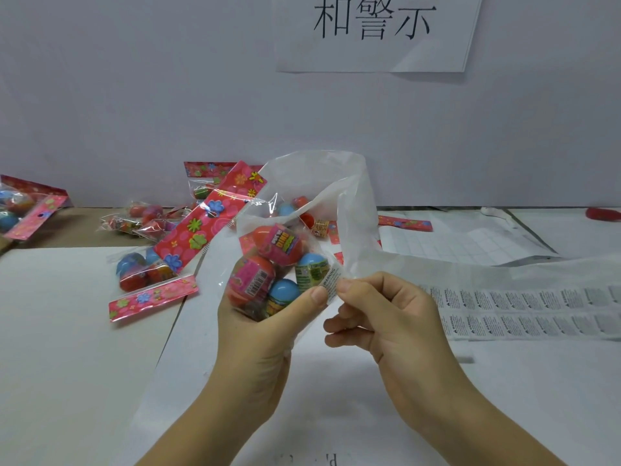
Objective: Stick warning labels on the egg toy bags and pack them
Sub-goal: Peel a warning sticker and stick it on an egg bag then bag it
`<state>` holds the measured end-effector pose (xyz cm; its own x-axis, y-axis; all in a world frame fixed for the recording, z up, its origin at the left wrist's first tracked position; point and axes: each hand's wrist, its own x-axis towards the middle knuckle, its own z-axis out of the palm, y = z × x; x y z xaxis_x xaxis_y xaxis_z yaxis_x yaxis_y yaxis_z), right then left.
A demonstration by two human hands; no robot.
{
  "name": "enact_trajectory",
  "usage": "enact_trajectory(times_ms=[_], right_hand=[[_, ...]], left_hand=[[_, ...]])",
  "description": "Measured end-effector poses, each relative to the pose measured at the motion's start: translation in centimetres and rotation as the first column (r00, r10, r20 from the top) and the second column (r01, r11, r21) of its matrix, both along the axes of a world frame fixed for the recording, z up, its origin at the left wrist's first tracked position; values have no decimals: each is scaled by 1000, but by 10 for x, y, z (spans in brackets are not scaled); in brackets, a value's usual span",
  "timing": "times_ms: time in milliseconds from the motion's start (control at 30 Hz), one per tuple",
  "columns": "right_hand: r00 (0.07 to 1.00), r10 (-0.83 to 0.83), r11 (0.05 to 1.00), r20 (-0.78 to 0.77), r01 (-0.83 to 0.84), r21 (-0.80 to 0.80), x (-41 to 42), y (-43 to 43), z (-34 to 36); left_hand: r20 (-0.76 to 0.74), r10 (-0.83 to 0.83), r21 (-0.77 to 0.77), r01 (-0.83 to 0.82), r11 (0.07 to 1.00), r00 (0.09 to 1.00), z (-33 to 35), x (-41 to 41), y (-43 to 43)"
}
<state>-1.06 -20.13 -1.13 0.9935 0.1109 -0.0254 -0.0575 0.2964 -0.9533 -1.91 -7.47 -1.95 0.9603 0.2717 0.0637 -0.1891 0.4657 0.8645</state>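
Well, far left: a couple of egg toy bags [23, 210] w/ pink flower header cards lie on a brown bench strip [84, 237] along the wall. In front, a white sheet [60, 331] covers the table. Next over, a loose pile of bags [144, 218] at the back & one more bag [148, 277] flat on the white sheet.

Centre: left hand [265, 331] cups the held egg toy bag [268, 264] up off the table, fingers curled under, thumb pressed on the front. Red, pink & blue eggs show thru the clear film. A warning label [331, 280] sits on the film just beside that thumb. Right hand [386, 317] pinches the label's right edge btwn thumb & forefinger, other fingers loosely curled. A whitish see-thru plastic bag [336, 183] rises behind; can't tell if the toy bag is inside it.

Bkgd: plain pale wall [134, 95] w/ a paper sign [373, 35] in black characters.

Right: strips of labels [524, 314] lie across the table, a gridded backing sheet [453, 243] behind them, & a red object [603, 214] at the far edge, cut off.
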Motion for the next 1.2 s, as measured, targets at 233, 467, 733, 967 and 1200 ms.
enact_trajectory(times_ms=[233, 467, 733, 967, 1200], right_hand=[[998, -65, 996, -19, 64, -67, 4, -2, -5], [991, 38, 984, 130, -14, -178, 9, -3, 3], [973, 39, 991, 226, -10, -131, 10, -3, 0], [998, 61, 994, 18, -59, -94, 14, 0, -5], [997, 30, 998, 68, -26, -61, 19, -3, -8]], left_hand=[[-58, 18, -20, -19, 1000, 998, 0, 2, 2], [-41, -123, 13, 123, 992, 992, -2, 1, 2], [-83, -122, -15, 122, 992, 989, 2, 2, 3], [-100, -114, -155, 98, 983, 988, 7, 0, 7], [-171, -95, -153, 69, 986, 981, 13, 5, 13]])
